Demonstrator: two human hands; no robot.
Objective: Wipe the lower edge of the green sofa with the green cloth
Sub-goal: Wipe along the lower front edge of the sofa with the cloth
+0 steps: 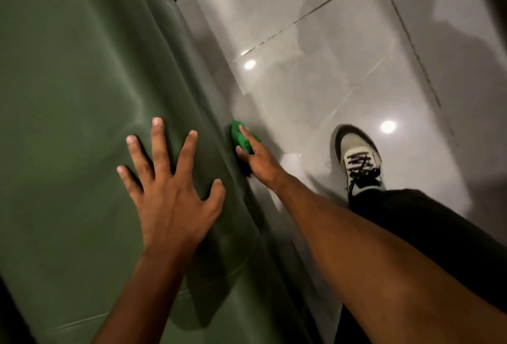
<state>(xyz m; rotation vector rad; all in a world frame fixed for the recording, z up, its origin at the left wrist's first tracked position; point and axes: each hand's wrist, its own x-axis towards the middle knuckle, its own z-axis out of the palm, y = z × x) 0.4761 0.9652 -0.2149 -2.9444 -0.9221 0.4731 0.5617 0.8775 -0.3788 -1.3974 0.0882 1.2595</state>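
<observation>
The green sofa (82, 83) fills the left half of the view, its smooth dark green surface running down to the floor along a slanted edge. My left hand (170, 190) lies flat on the sofa with fingers spread, holding nothing. My right hand (256, 160) reaches down past the sofa's front and is closed on a bunched bright green cloth (239, 138), pressed against the sofa's lower edge near the floor. Part of the cloth is hidden under my fingers.
Glossy grey floor tiles (343, 55) with dark grout lines and light reflections spread to the right. My foot in a grey and white sneaker (356, 160) with a dark trouser leg (428, 228) stands on the floor right of my right hand.
</observation>
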